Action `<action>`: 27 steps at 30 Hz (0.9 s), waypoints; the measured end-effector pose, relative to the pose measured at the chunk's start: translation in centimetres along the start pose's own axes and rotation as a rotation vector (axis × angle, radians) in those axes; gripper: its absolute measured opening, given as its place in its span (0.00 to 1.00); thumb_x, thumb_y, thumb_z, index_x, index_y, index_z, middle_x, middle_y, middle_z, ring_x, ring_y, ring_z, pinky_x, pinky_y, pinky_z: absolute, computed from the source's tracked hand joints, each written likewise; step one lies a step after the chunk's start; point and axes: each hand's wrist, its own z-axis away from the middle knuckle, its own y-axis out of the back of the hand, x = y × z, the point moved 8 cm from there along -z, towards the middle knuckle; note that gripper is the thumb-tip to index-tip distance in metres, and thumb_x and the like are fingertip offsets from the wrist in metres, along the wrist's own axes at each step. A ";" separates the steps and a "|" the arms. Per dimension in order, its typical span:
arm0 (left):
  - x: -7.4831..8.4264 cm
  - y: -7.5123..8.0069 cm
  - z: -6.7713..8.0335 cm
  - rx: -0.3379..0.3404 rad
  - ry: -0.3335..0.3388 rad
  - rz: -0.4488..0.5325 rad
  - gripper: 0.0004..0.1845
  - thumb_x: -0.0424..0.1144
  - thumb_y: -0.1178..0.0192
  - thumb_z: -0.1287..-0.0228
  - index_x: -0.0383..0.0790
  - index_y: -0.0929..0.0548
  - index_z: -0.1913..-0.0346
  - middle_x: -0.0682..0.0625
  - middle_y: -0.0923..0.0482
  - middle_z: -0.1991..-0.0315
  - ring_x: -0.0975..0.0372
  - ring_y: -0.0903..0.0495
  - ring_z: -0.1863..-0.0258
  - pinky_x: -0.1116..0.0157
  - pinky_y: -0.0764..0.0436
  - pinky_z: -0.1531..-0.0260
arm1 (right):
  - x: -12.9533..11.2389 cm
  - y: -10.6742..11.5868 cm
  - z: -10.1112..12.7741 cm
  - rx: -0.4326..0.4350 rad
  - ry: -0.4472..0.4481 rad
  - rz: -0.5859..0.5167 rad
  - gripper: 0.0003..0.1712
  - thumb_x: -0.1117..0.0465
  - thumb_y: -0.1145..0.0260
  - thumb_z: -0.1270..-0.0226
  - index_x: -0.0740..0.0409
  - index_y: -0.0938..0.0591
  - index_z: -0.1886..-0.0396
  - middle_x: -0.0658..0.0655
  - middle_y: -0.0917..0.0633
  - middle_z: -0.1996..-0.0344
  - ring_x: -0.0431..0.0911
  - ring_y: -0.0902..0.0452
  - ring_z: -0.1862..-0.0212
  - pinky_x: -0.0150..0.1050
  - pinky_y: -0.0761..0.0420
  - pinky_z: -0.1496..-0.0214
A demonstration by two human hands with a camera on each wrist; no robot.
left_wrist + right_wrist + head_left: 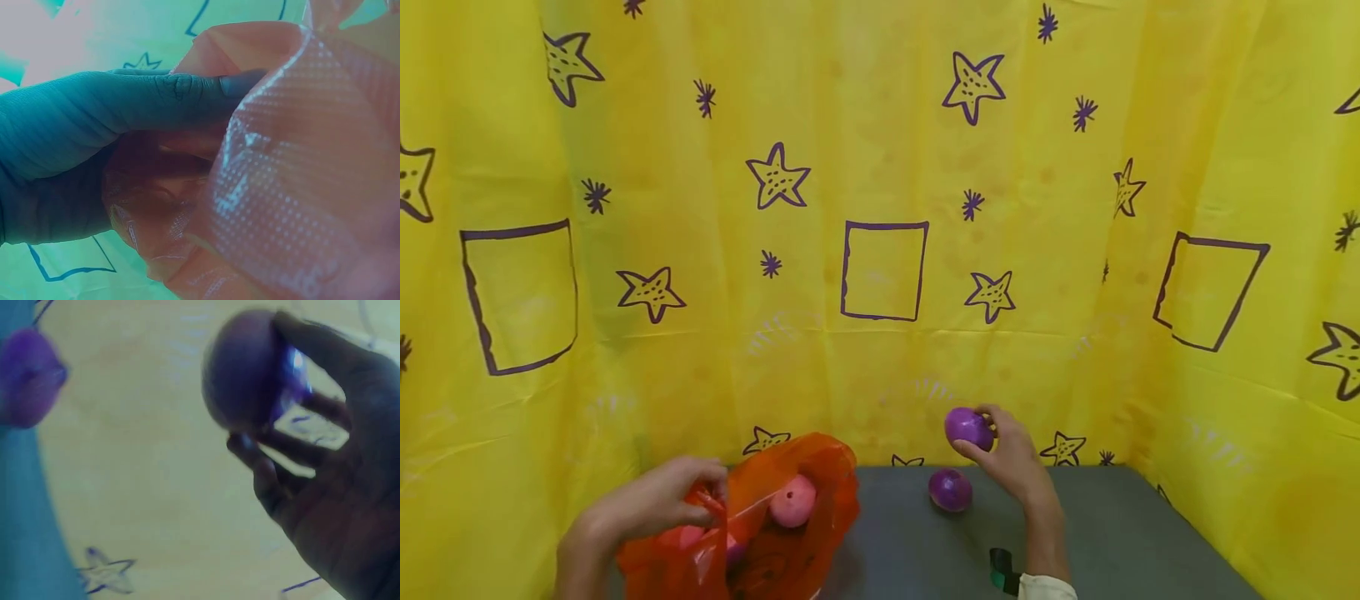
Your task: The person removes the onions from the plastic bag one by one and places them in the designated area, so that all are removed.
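Left hand (655, 500) pinches the orange bag (760, 525) open, pink ball (792, 502) already inside; right hand (1011, 458) grips one purple ball (967, 428), another (950, 489) at its 7 o'clock waits on the table (1112, 533).

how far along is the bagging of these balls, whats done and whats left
Partly done. A pink ball already sits inside the orange bag, whose rim the left hand holds open. In hand: the right hand holds one purple ball above the table. Left: a second purple ball lies on the table, untouched.
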 end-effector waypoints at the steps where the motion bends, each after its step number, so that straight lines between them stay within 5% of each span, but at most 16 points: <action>1: 0.1 0.0 -0.1 -0.003 0.000 0.000 0.06 0.36 0.29 0.37 0.47 0.17 0.67 0.59 0.21 0.69 0.78 0.28 0.67 0.71 0.25 0.69 | 1.1 0.0 0.1 0.016 -0.039 0.017 0.37 0.49 0.23 0.37 0.60 0.25 0.34 0.66 0.17 0.41 0.57 0.17 0.45 0.53 0.13 0.45; 6: 0.5 -0.1 -0.4 -0.014 0.002 0.004 0.07 0.35 0.29 0.38 0.47 0.18 0.67 0.60 0.21 0.69 0.78 0.27 0.67 0.71 0.24 0.69 | 5.2 -0.2 0.9 0.070 -0.177 0.124 0.36 0.52 0.24 0.36 0.67 0.25 0.35 0.72 0.18 0.44 0.63 0.21 0.47 0.61 0.17 0.43; 13: 0.1 0.0 0.0 -0.003 -0.014 -0.007 0.07 0.34 0.28 0.39 0.47 0.18 0.66 0.60 0.19 0.68 0.78 0.26 0.65 0.70 0.22 0.67 | 9.1 -2.0 1.7 0.020 -0.270 0.184 0.35 0.56 0.24 0.37 0.70 0.26 0.37 0.74 0.18 0.48 0.64 0.20 0.51 0.65 0.20 0.44; 27: 0.0 -0.1 0.1 -0.014 0.025 0.016 0.06 0.34 0.29 0.38 0.46 0.17 0.66 0.60 0.21 0.68 0.77 0.27 0.67 0.71 0.24 0.69 | 10.6 -5.2 2.2 -0.062 -0.251 0.205 0.35 0.60 0.18 0.50 0.72 0.22 0.45 0.74 0.15 0.54 0.66 0.18 0.55 0.64 0.19 0.49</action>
